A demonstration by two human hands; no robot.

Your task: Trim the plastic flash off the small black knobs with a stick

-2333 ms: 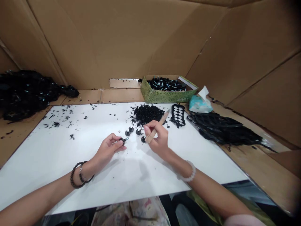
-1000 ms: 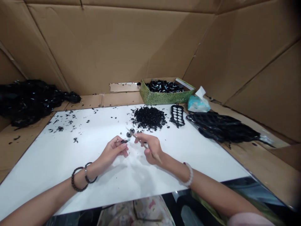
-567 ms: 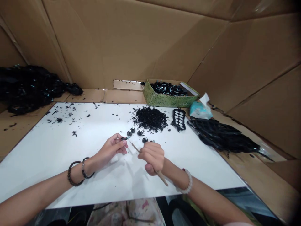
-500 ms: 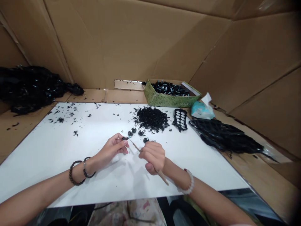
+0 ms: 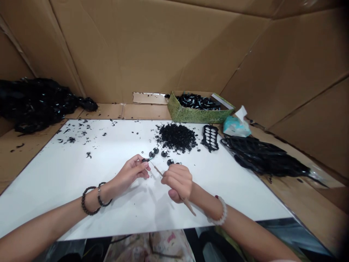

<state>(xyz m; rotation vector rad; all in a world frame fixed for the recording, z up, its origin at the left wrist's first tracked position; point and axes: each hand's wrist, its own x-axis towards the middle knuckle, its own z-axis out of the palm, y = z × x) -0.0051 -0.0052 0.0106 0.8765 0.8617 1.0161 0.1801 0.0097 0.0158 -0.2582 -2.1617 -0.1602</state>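
Note:
My left hand [image 5: 133, 171] pinches a small black part with a short metal shaft [image 5: 145, 159] between thumb and fingertips. My right hand [image 5: 177, 182] grips a thin wooden pick [image 5: 156, 170] that runs through the fist, with its pointed end close to the black part and its blunt end [image 5: 191, 210] sticking out below. Several small black round-headed studs [image 5: 156, 150] stand on the white board [image 5: 68, 189] just beyond my hands. The nearest stud [image 5: 170, 162] lies almost against my right fingers.
A heap of black plastic scraps [image 5: 176, 137] lies on the board, with a black perforated runner [image 5: 209, 138] to its right. Behind stands a green box [image 5: 199, 116] of black parts. Black heaps lie at left [image 5: 38, 105] and right [image 5: 264, 162], within cardboard walls [image 5: 136, 47].
My right hand has pulled back toward me and turned the wooden pick, whose point now aims at the part in my left hand. The camera view has shifted slightly.

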